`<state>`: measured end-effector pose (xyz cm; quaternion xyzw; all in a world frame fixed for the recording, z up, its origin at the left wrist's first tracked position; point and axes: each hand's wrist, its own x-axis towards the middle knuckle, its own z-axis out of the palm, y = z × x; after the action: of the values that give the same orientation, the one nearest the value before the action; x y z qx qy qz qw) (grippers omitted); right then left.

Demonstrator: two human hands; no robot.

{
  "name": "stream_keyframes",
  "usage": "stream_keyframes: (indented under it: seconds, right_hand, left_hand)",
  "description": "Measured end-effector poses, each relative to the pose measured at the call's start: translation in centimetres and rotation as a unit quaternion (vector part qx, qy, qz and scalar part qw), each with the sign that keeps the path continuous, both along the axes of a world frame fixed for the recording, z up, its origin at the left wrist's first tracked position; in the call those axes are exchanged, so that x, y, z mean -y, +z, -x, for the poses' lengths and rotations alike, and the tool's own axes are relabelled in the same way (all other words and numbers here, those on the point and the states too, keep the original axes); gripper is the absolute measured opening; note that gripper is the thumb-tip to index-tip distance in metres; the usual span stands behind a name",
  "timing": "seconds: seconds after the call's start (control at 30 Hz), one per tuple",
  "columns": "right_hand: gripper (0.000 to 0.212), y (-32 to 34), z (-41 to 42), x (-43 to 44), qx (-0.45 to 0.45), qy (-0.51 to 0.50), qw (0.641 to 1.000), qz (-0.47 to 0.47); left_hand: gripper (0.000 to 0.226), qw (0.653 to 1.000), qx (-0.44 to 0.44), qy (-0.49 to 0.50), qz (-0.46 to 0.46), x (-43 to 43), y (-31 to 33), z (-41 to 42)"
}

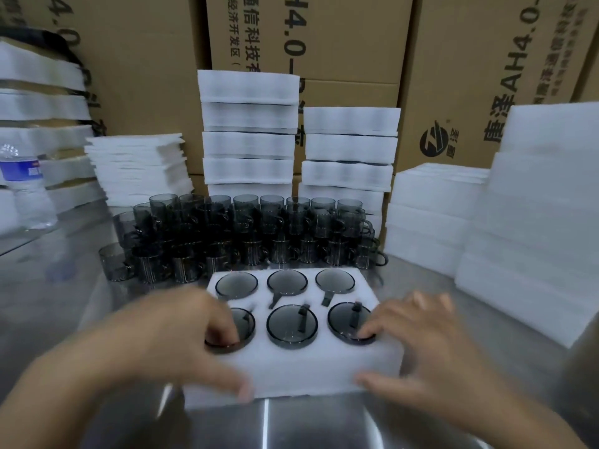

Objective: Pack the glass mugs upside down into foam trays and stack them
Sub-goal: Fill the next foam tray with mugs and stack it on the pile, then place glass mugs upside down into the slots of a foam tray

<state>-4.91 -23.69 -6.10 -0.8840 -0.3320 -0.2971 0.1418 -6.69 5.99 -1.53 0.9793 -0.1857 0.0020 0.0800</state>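
- As the foam tray lay between the two hands, its long axis ran across from the left hand to the right hand, and both were equally near.
- Each hand pinched a near corner: thumb on the front wall, fingers on top, over the upturned glass mugs.
- The stacked trays stood beyond the grip, straight ahead, past the loose mugs.
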Motion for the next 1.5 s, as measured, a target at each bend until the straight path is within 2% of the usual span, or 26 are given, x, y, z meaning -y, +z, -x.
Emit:
stream_keyframes:
  seconds: [0.03,0.1,0.13,0.2,0.27,0.37,0.47,0.57,0.7,0.83,0.93,1.1,1.2,1.3,1.33,1.43,1.47,1.5]
  right_hand:
    - [0.035,-0.1,0.2,0.0,0.018,0.001,0.999,0.042]
    - [0.036,0.2,0.3,-0.3,0.041,0.009,0.995,0.094]
    - [0.036,0.8,0.3,-0.2,0.049,0.012,0.993,0.108]
    - [0.035,2.9,0.3,0.7,0.072,0.014,0.992,0.104]
    - [0.034,6.2,0.1,1.9,0.089,0.014,0.993,0.075]
    - [0.029,13.0,-1.3,3.1,0.138,-0.049,0.988,0.047]
    - [0.029,20.6,-4.5,2.5,0.179,-0.131,0.975,0.023]
    - [0.039,27.7,-10.8,1.9,0.119,-0.229,0.966,0.015]
    - [0.044,32.7,-19.3,1.6,0.075,-0.376,0.922,0.050]
    - [0.053,32.9,-26.9,2.1,-0.048,-0.436,0.896,0.070]
    - [0.056,31.9,-31.4,2.8,-0.091,-0.461,0.880,0.070]
    - [0.039,30.4,-36.2,1.5,-0.027,-0.485,0.871,0.073]
    - [0.031,29.1,-36.9,-0.4,0.005,-0.503,0.858,0.101]
    - [0.014,27.3,-36.7,-1.9,0.015,-0.486,0.866,0.118]
    - [0.017,26.7,-36.3,-2.1,0.020,-0.481,0.869,0.115]
    - [0.053,25.1,-34.8,-1.2,-0.025,-0.425,0.904,0.048]
    - [0.060,24.6,-34.1,-0.8,-0.050,-0.413,0.909,0.012]
    - [0.061,24.2,-33.2,-0.4,-0.072,-0.405,0.911,-0.016]
  left_hand:
    - [0.059,0.999,0.009,-0.007,-0.051,0.1,-0.6,0.8]
    - [0.040,0.995,0.062,-0.021,-0.069,0.6,-1.2,2.1]
    - [0.033,0.992,0.086,-0.036,-0.080,0.8,-0.7,2.6]
    - [0.035,0.975,0.161,-0.049,-0.142,0.6,1.7,2.6]
    - [0.037,0.961,0.242,-0.098,-0.089,0.3,4.6,2.1]
    - [0.029,0.942,0.289,-0.169,-0.025,0.8,9.9,-1.6]
    - [0.016,0.953,0.267,-0.136,0.050,2.4,16.4,-8.3]
    - [0.021,0.961,0.246,-0.102,0.076,4.4,21.6,-16.6]
    - [0.028,0.956,0.274,-0.064,0.087,7.1,26.2,-25.9]
    - [0.027,0.944,0.324,-0.047,-0.037,9.0,27.5,-32.7]
    - [0.027,0.927,0.361,-0.027,-0.100,9.9,26.9,-36.5]
    - [0.028,0.907,0.385,0.045,-0.167,9.9,26.3,-40.5]
    - [0.024,0.902,0.349,0.102,-0.233,9.0,25.8,-41.9]
    - [0.032,0.889,0.334,0.112,-0.292,8.3,24.3,-42.5]
    - [0.038,0.885,0.339,0.111,-0.300,8.1,23.7,-42.5]
    - [0.058,0.855,0.342,0.124,-0.370,8.0,22.3,-41.0]
    - [0.060,0.843,0.338,0.124,-0.399,7.9,22.0,-40.3]
    - [0.062,0.846,0.333,0.119,-0.400,8.0,21.5,-39.3]
